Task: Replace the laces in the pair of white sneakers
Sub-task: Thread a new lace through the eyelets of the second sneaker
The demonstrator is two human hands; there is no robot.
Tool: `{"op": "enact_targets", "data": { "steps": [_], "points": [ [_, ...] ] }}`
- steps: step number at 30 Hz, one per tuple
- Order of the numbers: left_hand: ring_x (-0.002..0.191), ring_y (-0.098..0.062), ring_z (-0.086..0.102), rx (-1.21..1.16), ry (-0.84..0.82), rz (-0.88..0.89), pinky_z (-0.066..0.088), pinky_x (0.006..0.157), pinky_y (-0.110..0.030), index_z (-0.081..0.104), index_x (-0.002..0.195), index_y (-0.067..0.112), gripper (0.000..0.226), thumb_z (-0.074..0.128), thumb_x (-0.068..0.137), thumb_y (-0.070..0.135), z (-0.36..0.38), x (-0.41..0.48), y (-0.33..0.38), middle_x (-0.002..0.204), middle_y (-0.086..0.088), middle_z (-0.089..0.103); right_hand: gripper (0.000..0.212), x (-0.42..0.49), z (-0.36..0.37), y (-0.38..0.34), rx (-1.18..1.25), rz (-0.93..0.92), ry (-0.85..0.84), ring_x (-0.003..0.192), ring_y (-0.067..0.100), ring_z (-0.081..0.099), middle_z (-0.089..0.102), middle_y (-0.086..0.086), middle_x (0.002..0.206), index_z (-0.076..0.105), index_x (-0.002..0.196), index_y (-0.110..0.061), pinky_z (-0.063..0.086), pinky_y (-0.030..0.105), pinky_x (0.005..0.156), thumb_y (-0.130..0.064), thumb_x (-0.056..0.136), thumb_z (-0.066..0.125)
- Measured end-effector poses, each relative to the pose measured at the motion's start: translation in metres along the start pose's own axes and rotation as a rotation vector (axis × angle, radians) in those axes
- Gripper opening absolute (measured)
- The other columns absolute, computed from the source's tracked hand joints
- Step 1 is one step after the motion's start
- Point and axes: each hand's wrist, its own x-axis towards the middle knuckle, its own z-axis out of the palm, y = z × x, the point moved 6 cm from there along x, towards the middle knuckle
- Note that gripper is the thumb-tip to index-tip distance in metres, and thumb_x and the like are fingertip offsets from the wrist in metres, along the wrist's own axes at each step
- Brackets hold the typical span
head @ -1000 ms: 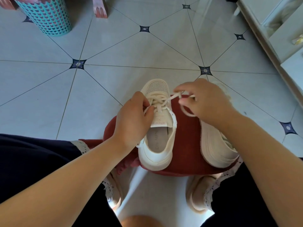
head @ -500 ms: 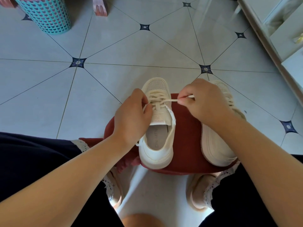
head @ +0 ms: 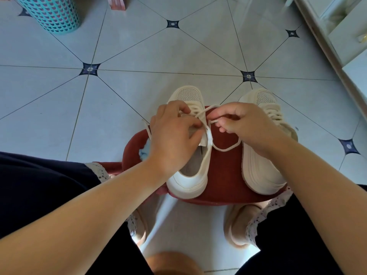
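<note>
Two white sneakers stand side by side on a dark red cushion (head: 224,175), toes pointing away from me. My left hand (head: 172,135) lies over the tongue of the left sneaker (head: 188,181) and pinches one end of its cream lace (head: 226,149). My right hand (head: 244,126) pinches the other end just right of that shoe. The lace crosses between my hands above the eyelets, and a slack loop of it hangs down onto the cushion. The right sneaker (head: 260,171) is laced and partly hidden under my right wrist.
Grey tiled floor (head: 139,56) lies all around. A teal perforated bin (head: 49,12) stands at the far left, with a pink furniture leg (head: 117,3) beside it. White cabinet fronts (head: 341,36) run along the right edge. My knees and slippered feet flank the cushion.
My left hand has slid up over the tongue and taken a lace end. My right hand has come in toward the left shoe, crossing the lace, and a slack loop now lies on the cushion.
</note>
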Motion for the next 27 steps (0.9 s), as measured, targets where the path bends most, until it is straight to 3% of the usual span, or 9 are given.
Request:
{"op": "enact_targets", "data": {
  "steps": [2,6,11,13,17,19,22,25,27],
  "points": [
    [0.1,-0.029,0.047,-0.012,-0.008,-0.018,0.029,0.081,-0.032,0.075,0.088,0.019,0.017,0.068,0.076,0.029,0.002,0.001,-0.001,0.106,-0.004,0.056,0.027,0.001,0.001,0.001,-0.001,0.004,0.039,0.063,-0.004,0.061,0.066,-0.01,0.073,0.062,0.082,-0.029,0.047,0.008,0.066,-0.002,0.083,0.058],
    [0.103,-0.026,0.045,-0.039,-0.012,-0.044,0.029,0.083,-0.03,0.075,0.089,0.019,0.016,0.068,0.077,0.028,0.004,0.002,-0.004,0.107,-0.003,0.055,0.016,0.003,0.008,0.001,-0.004,0.016,0.085,0.072,0.013,0.063,0.068,-0.001,0.073,0.065,0.077,-0.019,0.051,0.03,0.077,-0.003,0.08,0.063],
    [0.103,-0.025,0.045,-0.07,-0.014,-0.057,0.03,0.085,-0.031,0.075,0.089,0.018,0.016,0.069,0.076,0.027,0.005,0.002,-0.005,0.107,-0.001,0.055,0.009,0.005,0.009,-0.006,-0.269,-0.07,0.141,0.061,0.001,0.051,0.059,-0.013,0.067,0.069,0.082,-0.017,0.039,0.012,0.066,-0.01,0.081,0.064],
    [0.104,-0.024,0.045,-0.073,-0.009,-0.057,0.028,0.085,-0.029,0.075,0.09,0.018,0.016,0.069,0.077,0.026,0.005,0.003,-0.004,0.107,-0.001,0.055,0.011,0.004,0.009,-0.011,-0.361,-0.127,0.171,0.065,0.001,0.053,0.061,-0.01,0.072,0.07,0.085,-0.015,0.038,0.011,0.067,-0.009,0.082,0.062],
    [0.106,-0.022,0.043,-0.072,-0.02,-0.063,0.026,0.085,-0.026,0.075,0.09,0.019,0.016,0.069,0.077,0.027,0.006,0.003,-0.003,0.108,0.001,0.054,0.014,0.0,0.017,-0.02,-0.569,-0.241,0.173,0.081,0.021,0.058,0.065,0.003,0.084,0.069,0.086,-0.015,0.045,0.034,0.073,-0.009,0.083,0.058],
    [0.105,-0.02,0.042,-0.076,-0.019,-0.066,0.025,0.084,-0.025,0.075,0.09,0.019,0.017,0.069,0.077,0.028,0.005,0.003,-0.003,0.106,0.004,0.053,0.013,0.0,0.02,-0.022,-0.577,-0.276,0.167,0.077,0.017,0.058,0.065,0.002,0.082,0.069,0.085,-0.015,0.044,0.03,0.07,-0.009,0.082,0.058],
    [0.102,-0.019,0.043,-0.089,-0.005,-0.067,0.025,0.082,-0.024,0.075,0.087,0.018,0.016,0.07,0.076,0.028,0.003,0.006,-0.005,0.098,0.01,0.047,0.014,0.003,0.015,-0.015,-0.295,-0.143,0.171,0.069,-0.006,0.055,0.061,-0.019,0.072,0.064,0.079,-0.024,0.038,0.004,0.066,-0.01,0.082,0.061],
    [0.097,-0.021,0.047,-0.089,0.002,-0.048,0.031,0.082,-0.03,0.075,0.08,0.015,0.01,0.07,0.075,0.023,0.001,0.01,-0.003,0.091,0.012,0.043,0.009,0.004,0.014,-0.012,-0.18,-0.088,0.105,0.068,-0.005,0.055,0.06,-0.016,0.07,0.061,0.087,-0.03,0.036,0.004,0.065,-0.022,0.083,0.059],
    [0.093,-0.026,0.051,-0.119,-0.009,-0.009,0.039,0.082,-0.039,0.073,0.076,0.011,0.009,0.067,0.075,0.018,-0.001,0.011,0.0,0.088,0.009,0.044,0.017,0.0,0.017,-0.015,-0.1,-0.095,-0.022,0.073,-0.007,0.055,0.061,-0.015,0.078,0.065,0.097,-0.031,0.037,0.004,0.068,-0.022,0.084,0.059]
  ]
}}
